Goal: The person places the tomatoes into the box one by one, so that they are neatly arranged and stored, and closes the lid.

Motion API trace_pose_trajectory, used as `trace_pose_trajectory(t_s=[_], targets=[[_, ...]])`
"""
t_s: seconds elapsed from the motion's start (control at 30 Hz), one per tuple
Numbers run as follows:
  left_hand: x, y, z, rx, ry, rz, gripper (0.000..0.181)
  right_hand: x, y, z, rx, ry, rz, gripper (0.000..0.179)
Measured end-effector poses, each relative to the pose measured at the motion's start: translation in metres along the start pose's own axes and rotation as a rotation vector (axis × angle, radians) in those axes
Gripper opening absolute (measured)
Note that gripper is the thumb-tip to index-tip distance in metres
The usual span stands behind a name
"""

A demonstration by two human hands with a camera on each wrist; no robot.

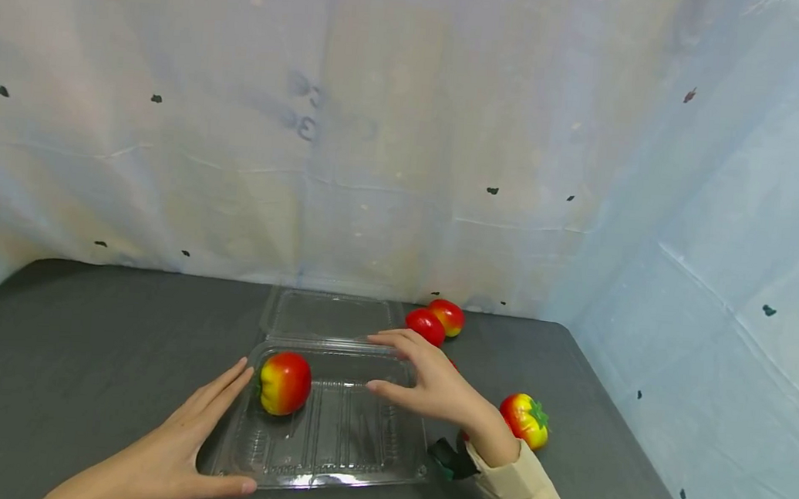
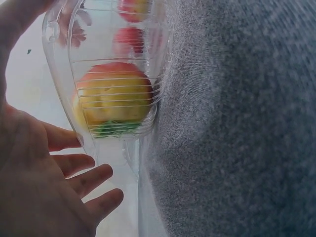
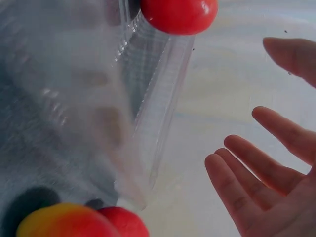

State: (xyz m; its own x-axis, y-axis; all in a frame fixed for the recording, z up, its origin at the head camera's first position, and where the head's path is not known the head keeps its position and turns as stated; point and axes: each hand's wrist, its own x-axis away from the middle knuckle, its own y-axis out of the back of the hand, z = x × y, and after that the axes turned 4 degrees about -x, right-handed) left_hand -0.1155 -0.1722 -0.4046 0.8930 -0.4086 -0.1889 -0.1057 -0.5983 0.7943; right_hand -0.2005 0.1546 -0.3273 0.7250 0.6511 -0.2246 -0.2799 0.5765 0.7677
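Note:
A clear plastic clamshell box [image 1: 328, 479] lies with its lid folded back on the dark table. In its left end sits a red-and-yellow fruit [image 1: 286, 383], whose green leaves show through the ribbed wall in the left wrist view. My left hand [image 1: 170, 446] is at the box's left side, fingers straight along the rim and thumb by the front corner. Over the right part of the box hovers my right hand [image 1: 435, 379], its fingers spread and holding nothing. The right wrist view shows that hand [image 3: 269, 182] apart from the fruit [image 3: 180, 15].
Behind the right hand, a red fruit [image 1: 426, 325] and a red-and-yellow one [image 1: 446, 317] stand beside the lid [image 1: 335, 316]. Another leafy-topped fruit [image 1: 525, 421] is partly covered by the right forearm. A dark green piece [image 1: 453, 460] lies near the sleeve. Plastic sheeting [image 1: 393, 141] surrounds the table.

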Motion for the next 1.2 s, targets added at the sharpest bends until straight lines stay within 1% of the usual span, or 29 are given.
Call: trace_pose_trajectory(t_s=[0.2, 0.3, 0.4, 0.6, 0.7, 0.97, 1.0, 1.2], targets=[[-0.001, 0.000, 0.002, -0.011, -0.011, -0.006, 0.114, 0.012, 0.004, -0.008, 0.027, -0.041, -0.065, 0.054], [0.000, 0.000, 0.002, -0.015, -0.028, -0.016, 0.115, 0.016, 0.005, -0.013, 0.026, -0.064, -0.091, 0.054], [0.001, 0.000, 0.002, -0.009, -0.036, -0.017, 0.116, 0.019, 0.005, -0.017, 0.023, -0.057, -0.122, 0.051], [0.000, 0.000, 0.002, 0.001, -0.036, -0.012, 0.116, 0.024, 0.007, -0.025, 0.070, -0.047, -0.200, 0.045], [0.000, 0.000, 0.003, -0.003, -0.027, -0.010, 0.116, 0.026, 0.007, -0.028, 0.074, -0.053, -0.211, 0.044], [0.001, -0.001, 0.008, -0.010, -0.019, -0.001, 0.117, 0.030, 0.004, -0.040, 0.082, -0.140, -0.242, 0.044], [0.001, -0.001, 0.008, -0.006, -0.010, 0.002, 0.117, 0.030, 0.004, -0.041, 0.085, -0.148, -0.243, 0.043], [0.001, -0.002, 0.008, -0.006, -0.018, -0.008, 0.117, 0.031, 0.001, -0.047, 0.080, -0.213, -0.216, 0.045]])
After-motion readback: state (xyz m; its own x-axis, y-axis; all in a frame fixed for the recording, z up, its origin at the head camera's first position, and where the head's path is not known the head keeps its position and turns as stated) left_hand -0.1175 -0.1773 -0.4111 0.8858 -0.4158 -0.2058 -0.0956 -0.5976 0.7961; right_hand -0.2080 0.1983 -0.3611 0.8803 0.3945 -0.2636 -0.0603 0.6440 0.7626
